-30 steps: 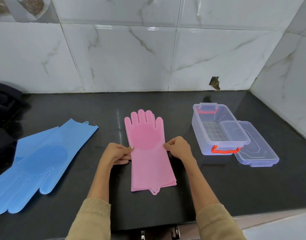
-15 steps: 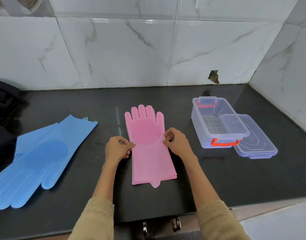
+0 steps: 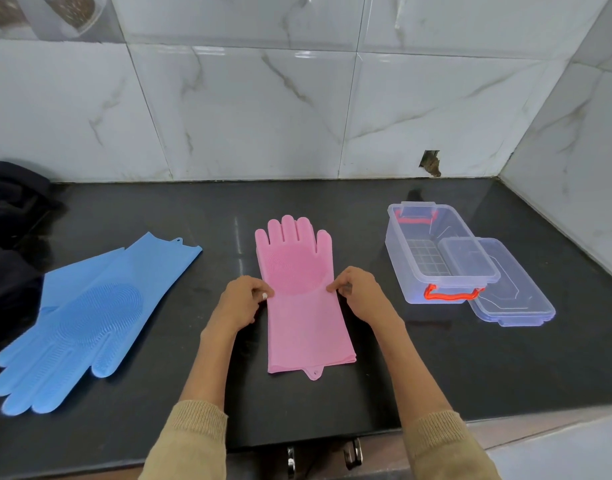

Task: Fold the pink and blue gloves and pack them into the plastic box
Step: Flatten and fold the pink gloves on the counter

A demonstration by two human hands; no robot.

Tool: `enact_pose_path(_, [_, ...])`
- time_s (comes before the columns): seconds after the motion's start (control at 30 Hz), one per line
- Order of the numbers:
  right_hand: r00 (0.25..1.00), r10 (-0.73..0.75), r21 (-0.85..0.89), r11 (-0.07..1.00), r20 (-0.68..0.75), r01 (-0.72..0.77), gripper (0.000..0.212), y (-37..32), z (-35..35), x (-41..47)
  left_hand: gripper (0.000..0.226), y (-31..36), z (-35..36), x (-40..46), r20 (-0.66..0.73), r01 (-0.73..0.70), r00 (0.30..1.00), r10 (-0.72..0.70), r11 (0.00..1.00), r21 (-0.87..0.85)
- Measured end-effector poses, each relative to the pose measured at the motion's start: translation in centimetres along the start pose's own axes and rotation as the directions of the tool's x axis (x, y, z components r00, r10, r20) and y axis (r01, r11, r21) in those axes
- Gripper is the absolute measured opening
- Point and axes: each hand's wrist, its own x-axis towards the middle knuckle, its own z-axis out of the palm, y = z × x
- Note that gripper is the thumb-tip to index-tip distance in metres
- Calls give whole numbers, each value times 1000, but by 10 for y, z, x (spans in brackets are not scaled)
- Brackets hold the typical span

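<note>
Pinching the two long edges of the flat pink silicone gloves [image 3: 302, 299] at their waist, the left hand [image 3: 241, 299] and the right hand [image 3: 360, 294] are each gripping a side between thumb and curled fingers, probably so the stack can be creased there and doubled over evenly. These pink gloves are lying at the middle of the glossy black stone counter [image 3: 436, 368], fingers pointing toward twelve o'clock and cuffs toward six. At nine o'clock the blue silicone gloves [image 3: 86, 317] are waiting, unfolded, fingers reaching toward seven o'clock, well apart from the hands. At three o'clock the clear plastic box with orange handles [image 3: 432, 252] is sitting open, holding no gloves, its clear lid [image 3: 516, 296] leaning against its near right side so the opening is staying free for packing. Folding appears to be only starting.
</note>
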Motion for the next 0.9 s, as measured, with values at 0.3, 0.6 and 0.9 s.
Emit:
enact_pose_path(0.3, [895, -295, -458, 779, 333, 428, 27, -9, -28, 6, 29, -10, -15, -5, 152, -447, 881, 447, 687, 573])
enact_pose_path(0.6, [812, -482, -519, 627, 329, 582, 32, 3, -29, 10, 41, -12, -6, -10, -1, -514, 777, 629, 635, 577])
enact_pose_path(0.9, [777, -540, -493, 605, 324, 626, 34, 15, -22, 18, 55, -28, -20, 2, 297, -637, 668, 682, 317, 703])
